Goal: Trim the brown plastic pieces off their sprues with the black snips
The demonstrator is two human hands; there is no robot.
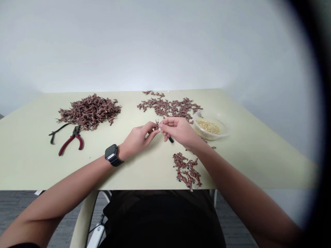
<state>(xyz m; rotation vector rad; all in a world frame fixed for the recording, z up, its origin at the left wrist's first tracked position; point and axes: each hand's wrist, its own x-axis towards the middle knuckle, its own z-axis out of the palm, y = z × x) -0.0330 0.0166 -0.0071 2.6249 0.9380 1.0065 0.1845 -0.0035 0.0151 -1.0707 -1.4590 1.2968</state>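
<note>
My left hand (137,139), with a dark watch (112,154) on its wrist, pinches a small brown animal-shaped figurine (156,125) between thumb and fingertips. Against the figurine's right side, my right hand (178,130) is closed in a pinch; whatever its fingertips hold is too small to make out. The dark tip of a tool (171,140) shows on the table just below the right fingers, the rest hidden. Right of that hand stands a clear plastic bowl (224,132) with many tiny gold-coloured pieces (208,126). Several brown figurines (187,170) lie loosely below the right wrist.
A large heap of brown figurines (89,112) lies at the back left of the pale table (124,179). Red-handled pliers (71,141) and a black-handled tool (59,132) rest before it. More figurines (172,106) spread across the back middle, near the white wall (134,44).
</note>
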